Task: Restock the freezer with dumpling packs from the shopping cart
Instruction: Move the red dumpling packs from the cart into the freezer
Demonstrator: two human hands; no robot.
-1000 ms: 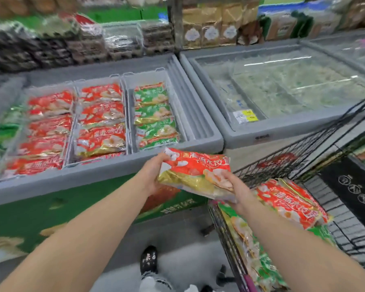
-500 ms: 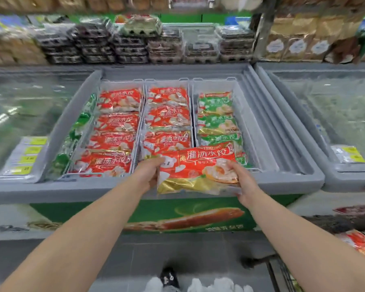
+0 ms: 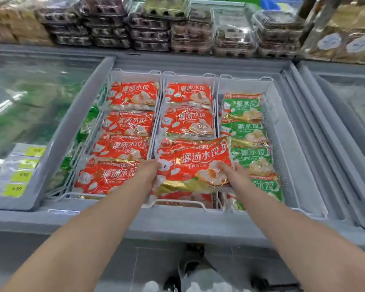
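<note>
So the glossy red-and-gold plastic dumpling pack (image 3: pixel 193 167) has been brought over from the cart side, past the front rim of the grey chest freezer (image 3: pixel 177 225). It's now held just above the near end of the middle white wire basket (image 3: pixel 178 204), pinched at its left edge by the left hand (image 3: pixel 149 169) and gripped at its lower right corner by the right hand (image 3: pixel 233 175), so only lowering and letting go seem left for this one. Room's tight tbh: its right end is hung over the basket divider onto the green dumpling packs (image 3: pixel 249 131), so it'd probably need to be squared up leftward first.
</note>
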